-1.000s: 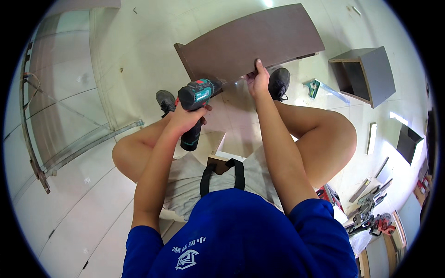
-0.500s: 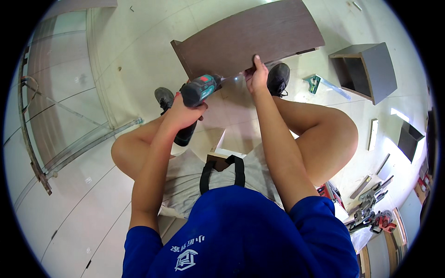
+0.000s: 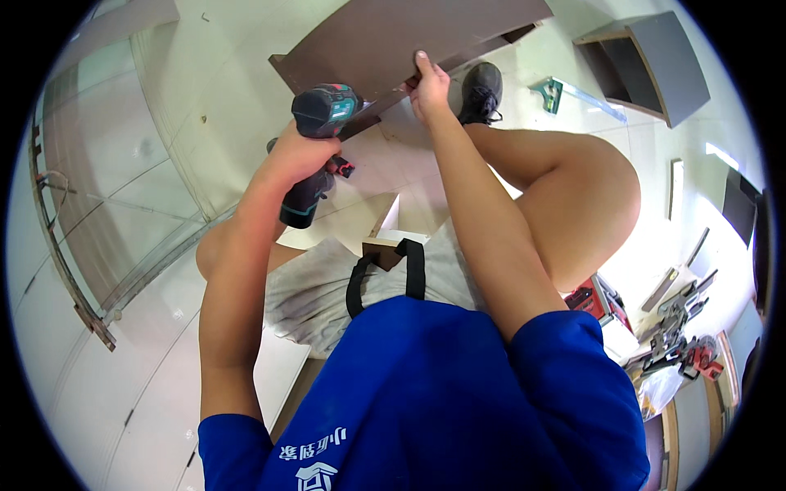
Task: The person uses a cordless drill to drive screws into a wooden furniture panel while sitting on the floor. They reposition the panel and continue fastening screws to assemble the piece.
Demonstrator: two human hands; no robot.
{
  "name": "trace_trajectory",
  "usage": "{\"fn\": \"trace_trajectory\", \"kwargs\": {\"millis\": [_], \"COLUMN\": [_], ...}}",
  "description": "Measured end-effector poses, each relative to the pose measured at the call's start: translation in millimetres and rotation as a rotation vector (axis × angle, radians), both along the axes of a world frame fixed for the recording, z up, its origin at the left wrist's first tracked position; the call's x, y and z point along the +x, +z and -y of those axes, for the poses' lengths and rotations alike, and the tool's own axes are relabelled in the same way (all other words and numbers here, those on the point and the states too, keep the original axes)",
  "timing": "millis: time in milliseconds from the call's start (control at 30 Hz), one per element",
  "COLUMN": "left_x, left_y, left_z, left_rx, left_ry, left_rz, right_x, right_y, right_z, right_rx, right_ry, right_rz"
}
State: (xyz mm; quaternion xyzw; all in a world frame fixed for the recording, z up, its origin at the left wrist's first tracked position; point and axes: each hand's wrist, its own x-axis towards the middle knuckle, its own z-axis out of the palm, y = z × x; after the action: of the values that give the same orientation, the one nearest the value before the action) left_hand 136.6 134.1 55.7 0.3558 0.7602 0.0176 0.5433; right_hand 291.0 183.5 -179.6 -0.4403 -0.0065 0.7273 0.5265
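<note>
My left hand point(image 3: 307, 153) is closed around the handle of a teal and black cordless drill point(image 3: 321, 112). Its front end points right, close to the near left edge of a brown wooden box point(image 3: 409, 37); the bit's tip cannot be made out. At the near edge of that box, my right hand point(image 3: 428, 92) grips the board, thumb on the upper face and fingers curled beneath. Whether a screw is among those fingers is hidden. The box lies on the floor with its broad panel facing up.
A grey open box point(image 3: 667, 69) stands at the right, beside a combination square point(image 3: 557, 94). Clamps and tools point(image 3: 684, 327) crowd the lower right. A metal frame point(image 3: 61, 254) lies at the left. A white drawer-like piece point(image 3: 393, 217) sits between my legs.
The drill has moved up and left in the picture, nearer the box edge. My right hand has shifted onto the board's edge. The whole view has also tilted slightly.
</note>
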Motion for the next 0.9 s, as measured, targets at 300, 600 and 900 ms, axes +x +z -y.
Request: {"fn": "trace_trajectory", "kwargs": {"millis": [300,600,900], "left_x": [9,7,8], "left_y": [-2,-4,0], "left_z": [-1,1,-2], "left_rx": [-0.002,-0.049,-0.136], "left_ry": [0.092,0.124,0.116], "left_rz": [0.039,0.028,-0.001], "right_x": [5,4,6], "right_y": [-3,-3,-1], "right_z": [-5,-6,-5], "right_rx": [0.032,0.031,0.030], "right_ry": [0.020,0.012,0.052], "right_rz": [-0.024,-0.015,0.034]}}
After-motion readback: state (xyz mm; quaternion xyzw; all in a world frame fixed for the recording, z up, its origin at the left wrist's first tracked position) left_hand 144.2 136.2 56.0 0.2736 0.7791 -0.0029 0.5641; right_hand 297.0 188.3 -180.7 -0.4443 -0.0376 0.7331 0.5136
